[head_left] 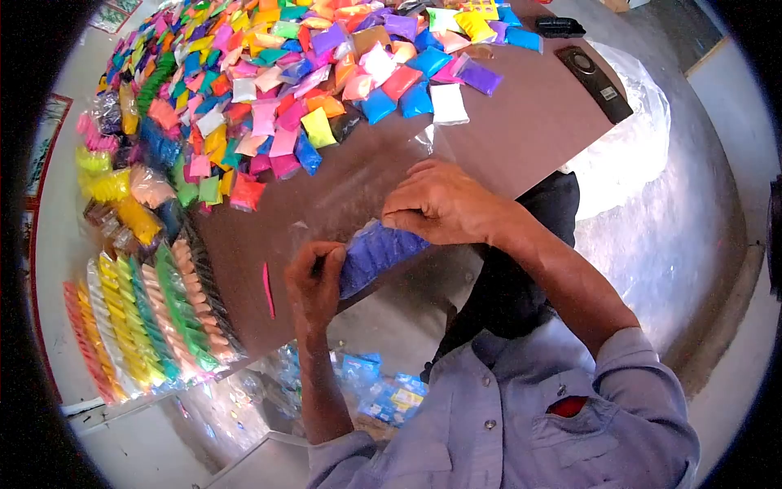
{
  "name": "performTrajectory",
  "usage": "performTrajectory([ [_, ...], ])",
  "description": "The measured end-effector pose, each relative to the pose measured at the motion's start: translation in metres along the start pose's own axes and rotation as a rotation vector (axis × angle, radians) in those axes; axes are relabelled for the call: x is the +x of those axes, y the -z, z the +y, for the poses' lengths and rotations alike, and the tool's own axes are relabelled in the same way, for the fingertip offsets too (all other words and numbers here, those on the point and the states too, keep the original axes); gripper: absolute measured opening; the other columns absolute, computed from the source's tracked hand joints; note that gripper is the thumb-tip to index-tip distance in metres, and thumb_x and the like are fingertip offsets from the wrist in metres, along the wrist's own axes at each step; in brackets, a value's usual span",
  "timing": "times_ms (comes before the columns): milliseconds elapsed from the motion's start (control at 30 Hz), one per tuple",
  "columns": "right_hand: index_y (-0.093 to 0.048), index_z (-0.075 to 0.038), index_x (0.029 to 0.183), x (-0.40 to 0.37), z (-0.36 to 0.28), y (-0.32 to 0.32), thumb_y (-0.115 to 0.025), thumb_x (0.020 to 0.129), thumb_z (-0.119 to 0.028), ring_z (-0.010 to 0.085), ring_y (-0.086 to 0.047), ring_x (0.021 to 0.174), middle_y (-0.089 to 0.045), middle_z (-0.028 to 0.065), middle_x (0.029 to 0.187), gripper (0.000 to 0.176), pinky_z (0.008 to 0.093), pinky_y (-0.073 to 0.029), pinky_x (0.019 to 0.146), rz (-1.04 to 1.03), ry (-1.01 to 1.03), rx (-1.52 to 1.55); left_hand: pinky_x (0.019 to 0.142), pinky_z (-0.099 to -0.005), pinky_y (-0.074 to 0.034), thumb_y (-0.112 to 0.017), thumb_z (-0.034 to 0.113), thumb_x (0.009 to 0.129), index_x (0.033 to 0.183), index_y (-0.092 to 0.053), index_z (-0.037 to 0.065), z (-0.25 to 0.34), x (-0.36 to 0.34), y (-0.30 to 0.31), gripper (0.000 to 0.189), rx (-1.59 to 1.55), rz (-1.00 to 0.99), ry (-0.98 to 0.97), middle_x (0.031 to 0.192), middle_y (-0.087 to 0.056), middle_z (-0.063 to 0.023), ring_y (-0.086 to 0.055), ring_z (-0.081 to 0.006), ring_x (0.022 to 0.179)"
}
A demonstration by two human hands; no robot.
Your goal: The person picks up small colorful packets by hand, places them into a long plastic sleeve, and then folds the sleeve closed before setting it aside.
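The right hand (444,204) covers the upper end of the blue packet (379,254); the clear film (354,191) beside it is hard to make out. Both grips are narrow pinches, with the left hand (314,281) on the lower end. The packet sits at the counter (521,130) near edge, long axis from 8 to 2 o'clock, with the coloured heap (269,90) toward 11.

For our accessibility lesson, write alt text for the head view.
The left hand and right hand pinch a blue powder packet at the edge of a brown table. A heap of small coloured powder packets covers its far part.
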State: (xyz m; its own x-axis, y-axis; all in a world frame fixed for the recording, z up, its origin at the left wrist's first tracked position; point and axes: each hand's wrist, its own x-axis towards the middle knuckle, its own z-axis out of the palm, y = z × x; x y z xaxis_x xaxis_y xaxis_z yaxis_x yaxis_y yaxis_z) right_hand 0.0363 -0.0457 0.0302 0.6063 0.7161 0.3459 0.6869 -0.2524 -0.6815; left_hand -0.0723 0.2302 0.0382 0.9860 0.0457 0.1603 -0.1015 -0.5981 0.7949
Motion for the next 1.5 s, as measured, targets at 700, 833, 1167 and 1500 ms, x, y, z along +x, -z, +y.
performTrajectory([
  [700,-0.076,-0.012,0.113,-0.034,0.007,0.001,-0.074,0.098,-0.018,0.0357,-0.071,0.11,-0.076,0.0091,0.112,0.016,0.0477,-0.053,0.1,0.306,-0.086,-0.01,0.082,-0.0306,-0.052,-0.074,0.017,0.104,0.103,-0.076,0.003,-0.002,0.0,0.001,0.014,0.07,-0.01,-0.003,0.091,-0.073,-0.0043,-0.065,-0.0131,0.088],
  [833,-0.076,-0.011,0.111,-0.03,0.013,0.005,-0.071,0.098,-0.018,0.0369,-0.071,0.107,-0.075,0.0105,0.109,0.015,0.0502,-0.054,0.095,0.28,-0.064,0.015,0.084,-0.0306,-0.052,-0.073,0.017,0.104,0.105,-0.076,0.003,-0.005,-0.001,0.004,0.014,0.108,-0.031,0.038,0.094,-0.073,-0.0048,-0.064,-0.0131,0.09],
  [1167,-0.075,-0.008,0.111,-0.04,0.017,0.008,-0.073,0.095,-0.013,0.0367,-0.069,0.111,-0.073,0.0133,0.115,0.017,0.0485,-0.053,0.099,0.337,-0.136,0.082,0.082,-0.027,-0.051,-0.073,0.017,0.106,0.108,-0.076,0.002,0.009,-0.001,0.005,0.016,0.121,-0.051,0.118,0.095,-0.072,-0.0024,-0.063,-0.0111,0.089],
  [1500,-0.073,-0.009,0.118,-0.003,-0.038,-0.041,-0.077,0.091,-0.025,0.0305,-0.061,0.132,-0.068,0.0116,0.132,0.031,0.0559,-0.04,0.117,0.344,0.139,-0.216,0.087,-0.029,-0.056,-0.074,0.014,0.106,0.111,-0.076,-0.001,-0.003,-0.006,0.005,0.016,0.013,-0.043,0.224,0.102,-0.076,-0.0052,-0.067,-0.0106,0.095],
])
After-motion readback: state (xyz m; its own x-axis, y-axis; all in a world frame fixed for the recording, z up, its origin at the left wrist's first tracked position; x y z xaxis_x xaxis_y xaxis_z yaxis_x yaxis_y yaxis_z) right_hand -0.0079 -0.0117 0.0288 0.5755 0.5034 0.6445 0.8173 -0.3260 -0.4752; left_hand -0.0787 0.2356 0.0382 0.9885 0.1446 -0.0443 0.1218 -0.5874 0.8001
